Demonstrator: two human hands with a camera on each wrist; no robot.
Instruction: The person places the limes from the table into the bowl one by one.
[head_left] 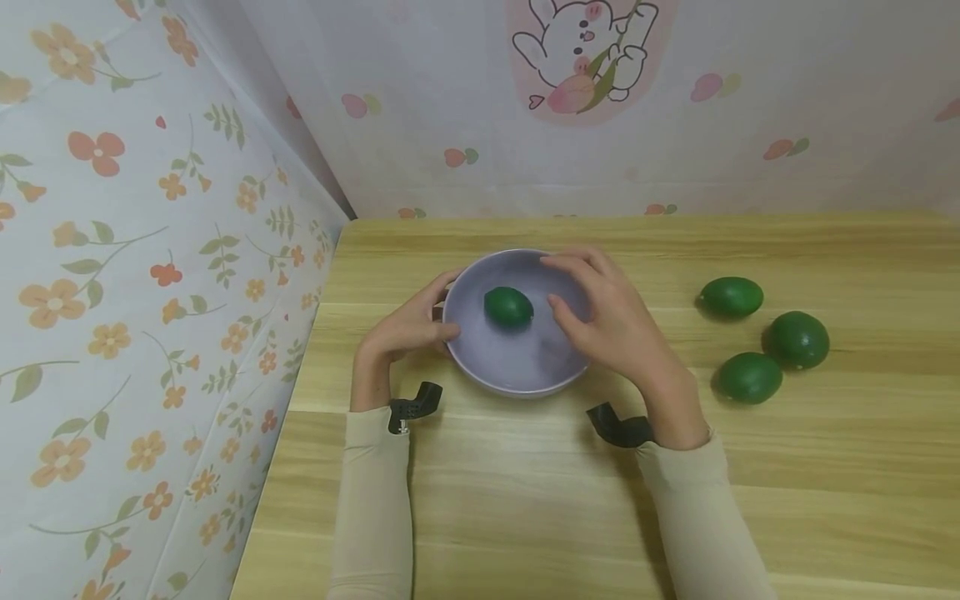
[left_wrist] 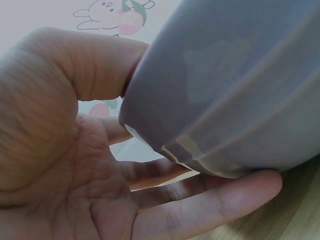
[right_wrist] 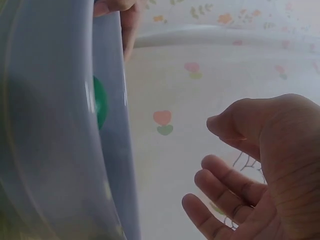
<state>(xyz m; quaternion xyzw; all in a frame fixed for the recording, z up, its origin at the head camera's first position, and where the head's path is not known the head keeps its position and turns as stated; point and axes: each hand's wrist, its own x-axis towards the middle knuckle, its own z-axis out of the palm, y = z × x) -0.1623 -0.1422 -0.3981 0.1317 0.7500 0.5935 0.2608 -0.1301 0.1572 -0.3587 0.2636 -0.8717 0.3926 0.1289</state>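
A round, glossy lavender bowl (head_left: 517, 360), far left at the wood-grained table (head_left: 510, 508), is gripped by the left hand (head_left: 409, 325) — thumb at rim, fingers beneath. The right hand (head_left: 613, 315) is empty, fingers parted. Stiff, slippery handling is expected; opposed rim grips are advised.

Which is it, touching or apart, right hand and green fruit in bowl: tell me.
Apart: the right wrist view shows a clear gap between the right hand and the green fruit.
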